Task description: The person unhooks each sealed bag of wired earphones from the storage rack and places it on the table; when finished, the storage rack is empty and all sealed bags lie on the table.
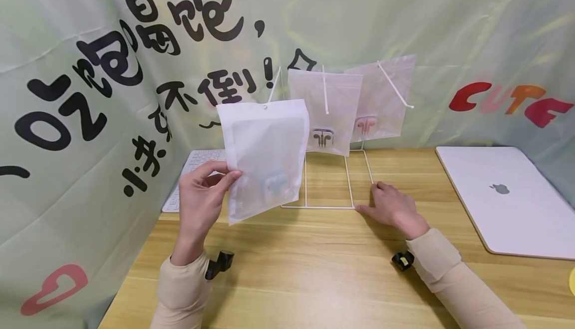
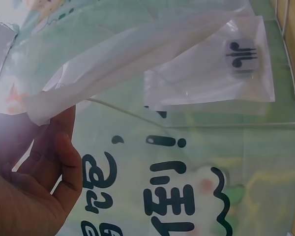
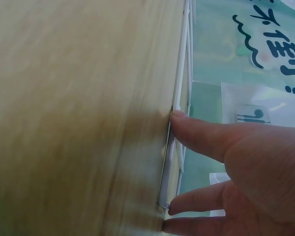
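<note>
My left hand [image 1: 202, 196] pinches the left edge of a white zip bag [image 1: 262, 144] between thumb and fingers. Pale blue earphones [image 1: 274, 185] show faintly through its lower part. Its top hole is right at the tip of the left hook [image 1: 274, 84] of a white wire display rack [image 1: 323, 207]. In the left wrist view this bag [image 2: 113, 54] is seen nearly edge-on. My right hand [image 1: 395, 206] touches the rack's front right base corner, thumb on the front wire and fairly straight fingers by the side wire.
Two more bags hang on the rack: one with black earphones [image 1: 323, 138] in the middle, one with pink earphones [image 1: 366, 124] at right. A keyboard [image 1: 199, 159] lies behind my left hand. A closed laptop [image 1: 512, 199] lies at right. Printed cloth [image 1: 404, 19] encloses the table.
</note>
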Available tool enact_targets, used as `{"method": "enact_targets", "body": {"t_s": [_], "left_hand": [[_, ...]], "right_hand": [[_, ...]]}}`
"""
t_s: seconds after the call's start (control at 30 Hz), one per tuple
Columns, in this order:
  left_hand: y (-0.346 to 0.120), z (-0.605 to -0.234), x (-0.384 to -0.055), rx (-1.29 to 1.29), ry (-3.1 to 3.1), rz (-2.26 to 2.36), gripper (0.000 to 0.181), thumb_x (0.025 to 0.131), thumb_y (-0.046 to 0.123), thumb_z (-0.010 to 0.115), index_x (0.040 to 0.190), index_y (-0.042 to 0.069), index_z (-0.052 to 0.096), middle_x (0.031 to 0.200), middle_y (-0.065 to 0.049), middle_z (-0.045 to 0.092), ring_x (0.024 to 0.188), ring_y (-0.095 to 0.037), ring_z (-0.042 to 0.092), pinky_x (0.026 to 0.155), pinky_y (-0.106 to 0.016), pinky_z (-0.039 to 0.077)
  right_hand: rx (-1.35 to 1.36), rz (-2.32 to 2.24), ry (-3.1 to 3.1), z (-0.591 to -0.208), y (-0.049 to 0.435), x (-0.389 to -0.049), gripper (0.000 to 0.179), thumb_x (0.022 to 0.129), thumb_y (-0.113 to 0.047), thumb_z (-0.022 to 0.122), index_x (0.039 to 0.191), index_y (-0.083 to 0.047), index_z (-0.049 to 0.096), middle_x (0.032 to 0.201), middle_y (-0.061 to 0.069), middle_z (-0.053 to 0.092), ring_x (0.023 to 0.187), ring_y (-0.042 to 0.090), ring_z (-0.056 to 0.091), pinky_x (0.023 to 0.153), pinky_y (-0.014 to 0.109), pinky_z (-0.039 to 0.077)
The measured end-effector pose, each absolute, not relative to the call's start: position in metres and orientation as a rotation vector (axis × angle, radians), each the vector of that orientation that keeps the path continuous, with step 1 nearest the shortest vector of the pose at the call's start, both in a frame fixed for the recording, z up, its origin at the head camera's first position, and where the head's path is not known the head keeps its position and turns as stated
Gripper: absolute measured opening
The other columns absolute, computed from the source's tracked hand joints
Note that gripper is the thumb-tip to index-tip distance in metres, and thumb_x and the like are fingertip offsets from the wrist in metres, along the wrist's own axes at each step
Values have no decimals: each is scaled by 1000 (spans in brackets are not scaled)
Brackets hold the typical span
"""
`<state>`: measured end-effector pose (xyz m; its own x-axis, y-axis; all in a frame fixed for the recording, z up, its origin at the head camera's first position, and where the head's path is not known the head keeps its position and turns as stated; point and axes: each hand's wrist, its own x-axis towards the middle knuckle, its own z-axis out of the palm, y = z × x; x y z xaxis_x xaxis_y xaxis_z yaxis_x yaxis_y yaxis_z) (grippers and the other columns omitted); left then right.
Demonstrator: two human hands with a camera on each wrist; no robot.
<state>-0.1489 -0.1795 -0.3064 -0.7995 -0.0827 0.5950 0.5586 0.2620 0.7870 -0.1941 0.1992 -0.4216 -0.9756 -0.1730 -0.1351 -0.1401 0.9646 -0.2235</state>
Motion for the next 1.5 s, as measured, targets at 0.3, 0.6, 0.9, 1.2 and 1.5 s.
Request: {"method": "enact_targets", "body": {"t_s": [0.3, 0.6, 0.9, 1.2, 1.5], "left_hand": [[-179, -306, -146, -459, -1965, -1567, 10, 78, -8, 79, 85, -6, 72, 81, -10, 70, 58, -14, 63, 58, -20, 52], [-192, -312, -133, -389, -2072, -1604, 9, 79, -8, 78, 86, -5, 72, 82, -9, 70, 62, -16, 66, 58, -22, 54], [-212, -321, -118, -373, -2263, -1639, 8, 81, -2, 79, 85, 4, 76, 80, -9, 69, 62, -16, 65, 55, -23, 51], [-227, -339, -136, -245, -2392, -1618, 12, 84, 4, 78, 89, -5, 72, 84, -11, 65, 66, -16, 67, 59, -27, 56], [-245, -360, -178, -116, -2545, -1459, 17, 87, 15, 78, 91, 0, 73, 83, -11, 66, 62, -17, 59, 53, -24, 51]], "right_hand": [[-230, -320, 2967, -422, 200, -194, 84, 92, -57, 60, 141, 9, 44, 144, 32, 40, 125, 51, 44, 81, 65, 48], [-229, -319, 2965, -424, 199, -194, 85, 92, -58, 59, 141, 10, 44, 145, 32, 40, 126, 50, 43, 82, 65, 47], [-237, -325, 2971, -426, 200, -194, 85, 92, -58, 59, 140, 10, 44, 144, 31, 41, 125, 50, 44, 81, 65, 47], [-236, -330, 2971, -426, 202, -195, 86, 92, -59, 59, 141, 10, 43, 145, 32, 40, 126, 50, 43, 83, 66, 47], [-239, -334, 2979, -425, 204, -196, 86, 91, -59, 60, 140, 10, 44, 145, 31, 40, 126, 51, 43, 80, 66, 47]]}}
